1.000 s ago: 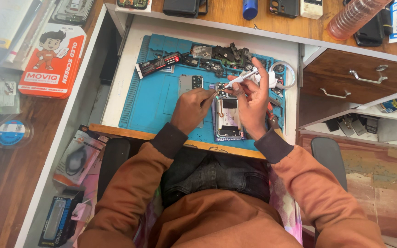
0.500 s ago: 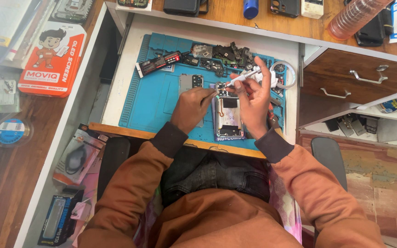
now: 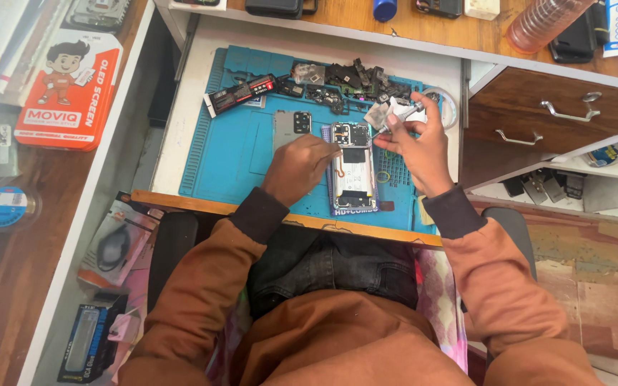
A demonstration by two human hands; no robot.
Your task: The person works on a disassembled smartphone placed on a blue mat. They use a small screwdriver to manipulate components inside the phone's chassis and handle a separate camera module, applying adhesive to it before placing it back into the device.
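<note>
Both hands (image 3: pixel 302 166) (image 3: pixel 415 146) beside opened phone (image 3: pixel 352 168)

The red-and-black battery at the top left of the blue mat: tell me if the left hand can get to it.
Probably yes. The left hand rests beside the opened phone, and only bare blue mat lies between it and the battery. Nothing covers the battery.

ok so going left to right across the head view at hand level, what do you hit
Orange box → blue mat → left hand → opened phone → right hand → wooden drawer.
</note>
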